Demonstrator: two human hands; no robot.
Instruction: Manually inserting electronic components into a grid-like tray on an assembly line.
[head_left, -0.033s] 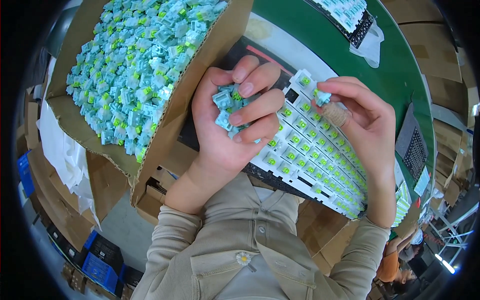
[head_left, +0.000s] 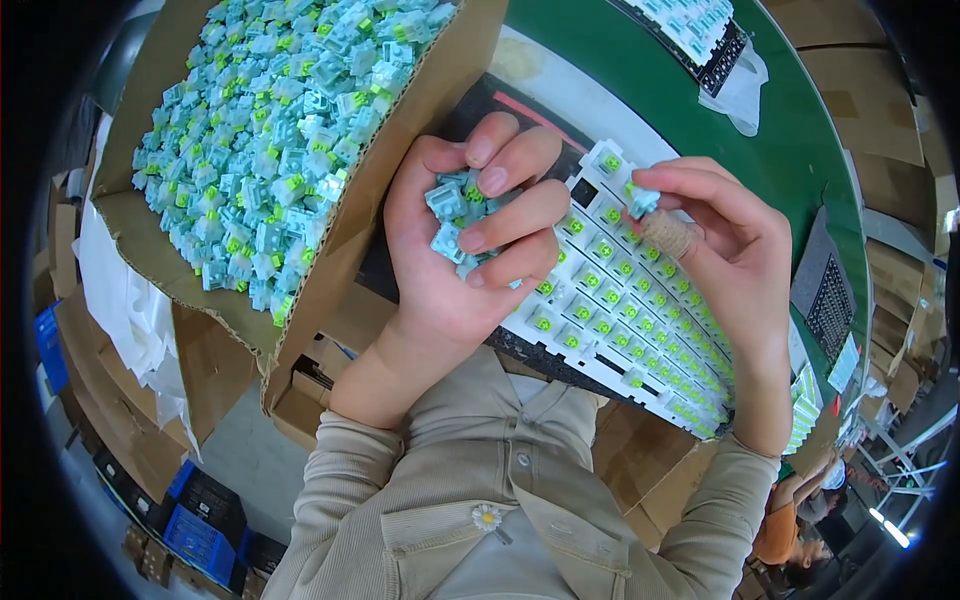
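Several teal keyboard switches [head_left: 447, 203] lie cupped in my left hand [head_left: 465, 235], whose fingers curl closed over them beside the carton's wall. Between thumb and forefinger, my right hand [head_left: 725, 230] pinches a single keyboard switch [head_left: 643, 201]. Tan tape wraps my right thumb. Under and between both hands slants a white keyboard plate [head_left: 610, 352], filled with rows of switches showing lime-green stems. A dark square opening [head_left: 585, 191] shows near the plate's far left corner. My right hand hovers just over the plate's far edge and hides part of it.
A cardboard box [head_left: 345, 250] heaped with loose teal switches stands at the left. On the green table [head_left: 590, 60], another keyboard plate [head_left: 690, 25] and a clear plastic bag [head_left: 740, 90] lie at the far side. A dark keyboard board [head_left: 830, 300] rests at the right. Another person [head_left: 780, 530] shows at lower right.
The switch in my right fingertips has tilted slightly and shifted a little. My left hand has hardly moved.
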